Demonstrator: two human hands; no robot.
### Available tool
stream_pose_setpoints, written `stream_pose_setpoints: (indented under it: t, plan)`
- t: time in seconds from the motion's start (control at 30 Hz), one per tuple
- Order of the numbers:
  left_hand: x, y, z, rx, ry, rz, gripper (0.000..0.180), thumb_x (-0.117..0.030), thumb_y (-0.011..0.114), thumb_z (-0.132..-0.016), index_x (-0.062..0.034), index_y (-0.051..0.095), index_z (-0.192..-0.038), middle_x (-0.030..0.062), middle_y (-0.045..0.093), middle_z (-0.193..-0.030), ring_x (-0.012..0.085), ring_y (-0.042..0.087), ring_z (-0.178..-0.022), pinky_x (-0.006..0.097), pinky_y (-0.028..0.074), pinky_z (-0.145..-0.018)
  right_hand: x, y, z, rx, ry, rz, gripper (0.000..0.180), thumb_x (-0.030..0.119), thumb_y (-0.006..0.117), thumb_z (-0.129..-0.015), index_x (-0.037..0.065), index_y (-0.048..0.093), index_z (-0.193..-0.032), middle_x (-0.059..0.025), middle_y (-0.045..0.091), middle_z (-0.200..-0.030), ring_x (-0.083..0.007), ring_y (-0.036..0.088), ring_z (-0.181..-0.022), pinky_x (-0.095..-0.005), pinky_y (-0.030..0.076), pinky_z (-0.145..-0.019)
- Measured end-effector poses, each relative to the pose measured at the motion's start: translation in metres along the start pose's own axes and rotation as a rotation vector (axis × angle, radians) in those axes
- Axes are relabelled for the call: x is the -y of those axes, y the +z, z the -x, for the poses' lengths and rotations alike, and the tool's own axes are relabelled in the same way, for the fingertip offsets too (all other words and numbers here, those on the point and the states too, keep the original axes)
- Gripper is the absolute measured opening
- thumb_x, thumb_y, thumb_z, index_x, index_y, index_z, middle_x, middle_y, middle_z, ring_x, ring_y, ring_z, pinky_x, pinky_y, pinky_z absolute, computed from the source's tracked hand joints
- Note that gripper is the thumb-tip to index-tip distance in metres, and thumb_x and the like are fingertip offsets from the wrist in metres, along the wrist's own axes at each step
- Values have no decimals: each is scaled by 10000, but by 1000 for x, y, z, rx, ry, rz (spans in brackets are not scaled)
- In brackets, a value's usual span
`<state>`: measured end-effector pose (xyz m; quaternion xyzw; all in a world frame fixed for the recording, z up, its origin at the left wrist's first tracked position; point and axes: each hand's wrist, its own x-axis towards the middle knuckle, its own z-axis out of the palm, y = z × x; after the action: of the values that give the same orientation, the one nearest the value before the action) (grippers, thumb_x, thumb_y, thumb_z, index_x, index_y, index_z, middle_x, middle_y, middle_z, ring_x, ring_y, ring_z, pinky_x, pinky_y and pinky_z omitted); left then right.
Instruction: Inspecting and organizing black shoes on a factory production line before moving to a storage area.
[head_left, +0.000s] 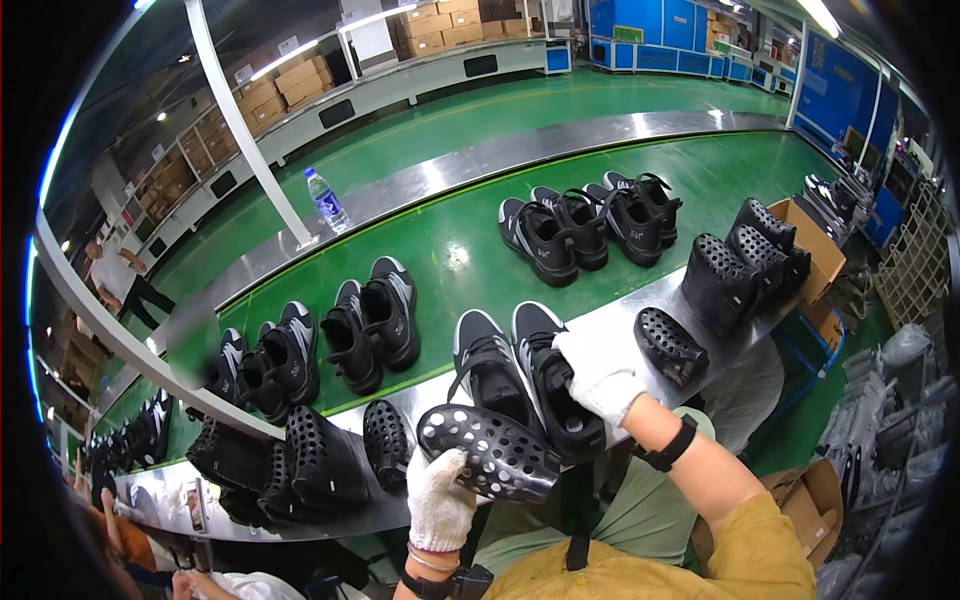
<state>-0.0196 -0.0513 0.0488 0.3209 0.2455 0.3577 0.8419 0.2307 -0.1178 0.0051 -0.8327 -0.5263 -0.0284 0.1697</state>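
In my gloved left hand (440, 500) is a black shoe form (490, 452), a hollow plastic shell full of round holes. It is tilted over the heel end of a black-and-grey sneaker (488, 375) on the metal ledge in front of me. Beside that sneaker on the right stands its mate, another black sneaker (545, 355). My right hand (605, 380), also in a white glove, grips this second sneaker near its laces and opening; some of its fingertips are hidden. One more perforated form (670, 347) lies on the ledge to the right of my right hand.
Perforated forms stand stacked at the right (735, 270) and left (315, 460). Sneaker pairs (590, 225) rest on the green conveyor belt (455, 255). Beyond them, a water bottle (325, 200) stands by a white post (240, 120). Cardboard boxes (815, 250) are at the right; people sit lower left.
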Motion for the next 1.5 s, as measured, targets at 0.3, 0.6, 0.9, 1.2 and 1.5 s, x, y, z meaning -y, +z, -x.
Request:
stream_pose_setpoints:
  t: [0.3, 0.6, 0.9, 1.2, 1.5]
  plan:
    - [-3, 25, 0, 116, -45, -51, 423, -29, 591, -786, 6, 540, -1205, 114, 650, -1034, 229, 663, -900, 370, 566, -831, -9, -54, 67, -98, 171, -826, 456, 115, 645, -887, 7, 528, -1314, -126, 660, -1094, -161, 644, -865, -300, 538, -784]
    - [-13, 37, -1, 249, -207, -86, 364, -139, 601, -913, -3, 540, -1246, 60, 629, -1080, 131, 588, -960, 286, 499, -842, 18, -39, 68, -304, 526, -1301, 385, 266, 583, -946, -3, 563, -1220, -76, 627, -1009, -144, 599, -816, -307, 509, -711]
    - [13, 75, -7, 194, 195, -275, 419, -243, 617, -939, -27, 512, -1282, 41, 598, -1029, 94, 557, -912, 248, 482, -794, 51, -69, 91, -146, -29, -1009, 844, 139, 751, -793, -13, 272, -1471, -205, 449, -1404, -285, 462, -1273, -393, 361, -1076]
    - [10, 91, -6, 183, 140, -457, 362, -321, 638, -920, -40, 540, -1127, 61, 589, -940, 129, 569, -879, 282, 472, -769, 42, -71, 100, -154, 18, -1047, 543, 149, 726, -823, -36, 503, -1282, -141, 576, -1227, -244, 548, -1121, -365, 416, -1015]
    - [-5, 90, -9, 142, 40, -313, 252, -216, 586, -947, -51, 562, -1136, 12, 582, -937, 84, 545, -847, 252, 465, -754, 66, -86, 103, -157, -4, -1068, 828, 142, 815, -766, 13, 348, -1437, -169, 508, -1348, -274, 516, -1214, -335, 450, -992]
